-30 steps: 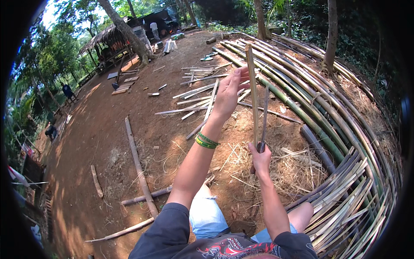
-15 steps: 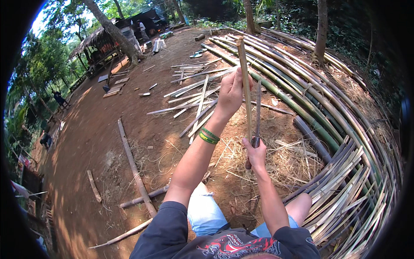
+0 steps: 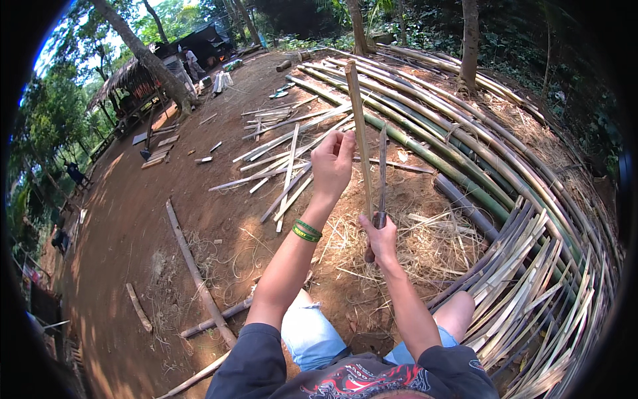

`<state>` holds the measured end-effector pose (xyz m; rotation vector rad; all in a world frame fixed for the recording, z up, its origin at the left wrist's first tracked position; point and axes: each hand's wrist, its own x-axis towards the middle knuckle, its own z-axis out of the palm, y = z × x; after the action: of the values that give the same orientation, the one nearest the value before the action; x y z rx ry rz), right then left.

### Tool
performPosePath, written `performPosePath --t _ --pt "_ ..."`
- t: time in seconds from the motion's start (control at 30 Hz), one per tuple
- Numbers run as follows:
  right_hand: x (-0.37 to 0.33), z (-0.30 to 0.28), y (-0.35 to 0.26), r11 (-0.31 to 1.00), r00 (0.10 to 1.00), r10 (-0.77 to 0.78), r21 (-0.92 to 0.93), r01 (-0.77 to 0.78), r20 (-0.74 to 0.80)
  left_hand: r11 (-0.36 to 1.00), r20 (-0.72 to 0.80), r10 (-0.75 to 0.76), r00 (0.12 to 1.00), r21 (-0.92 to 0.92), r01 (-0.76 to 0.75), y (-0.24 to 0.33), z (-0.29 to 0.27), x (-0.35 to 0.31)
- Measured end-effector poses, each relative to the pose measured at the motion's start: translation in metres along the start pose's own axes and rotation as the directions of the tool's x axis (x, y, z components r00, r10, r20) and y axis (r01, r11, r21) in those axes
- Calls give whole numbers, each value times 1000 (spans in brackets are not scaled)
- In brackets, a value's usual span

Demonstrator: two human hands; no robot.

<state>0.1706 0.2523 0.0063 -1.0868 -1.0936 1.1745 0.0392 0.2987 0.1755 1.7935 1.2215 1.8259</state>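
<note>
Left grip (image 3: 332, 165) curled by strip (image 3: 359, 120), pinch unclear, right grip (image 3: 383, 242) clasping partly hidden knife (image 3: 382, 173)

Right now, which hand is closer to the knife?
Right. The right hand grips the knife by its handle; the left hand is off to the left of the blade, with the stick in between.

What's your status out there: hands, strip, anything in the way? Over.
Right hand gripping knife; wooden strip raised alongside. Left hand curled beside strip, contact unclear. Shavings scattered below; nothing seen blocking.
</note>
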Motion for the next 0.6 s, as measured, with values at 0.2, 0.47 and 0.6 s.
performPosePath --t 0.2,0.47,0.6 --pt "3 -1 -3 999 1000 22 -40 -22 -11 871 -98 171 980 -450 -196 71 8 14" --pt "-14 -1 7 990 996 -89 -110 88 2 832 -29 37 999 -553 -47 71 3 16" --pt "-30 -19 8 997 1000 -8 -75 10 27 738 86 -34 996 -670 83 64 -9 26"
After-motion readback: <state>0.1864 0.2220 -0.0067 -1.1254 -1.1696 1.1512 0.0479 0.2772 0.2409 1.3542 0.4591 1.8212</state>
